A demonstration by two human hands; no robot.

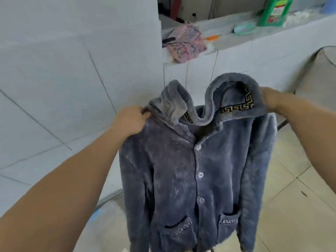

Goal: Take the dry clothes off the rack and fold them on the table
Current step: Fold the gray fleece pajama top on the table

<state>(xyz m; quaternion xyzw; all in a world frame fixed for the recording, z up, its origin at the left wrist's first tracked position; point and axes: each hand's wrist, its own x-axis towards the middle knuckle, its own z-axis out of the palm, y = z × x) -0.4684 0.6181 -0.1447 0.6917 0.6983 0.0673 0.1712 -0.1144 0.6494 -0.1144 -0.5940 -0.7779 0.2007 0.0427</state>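
Note:
A grey-blue fleece pyjama jacket [190, 170] hangs in the air in front of me, buttoned, with two front pockets and a gold patterned trim under the collar. My left hand [131, 120] grips its left shoulder beside the collar. My right hand [269, 100] grips the right shoulder, its fingers hidden behind the collar. The jacket hangs straight down between my arms, front side towards me.
A white tiled wall [63, 79] stands at the left. On a tiled ledge [227, 51] behind lie a folded pink patterned cloth [185, 42], a teal brush [243, 29] and a green detergent bottle [276, 11]. A grey rounded object [320, 73] sits at the right above the beige floor tiles [291, 188].

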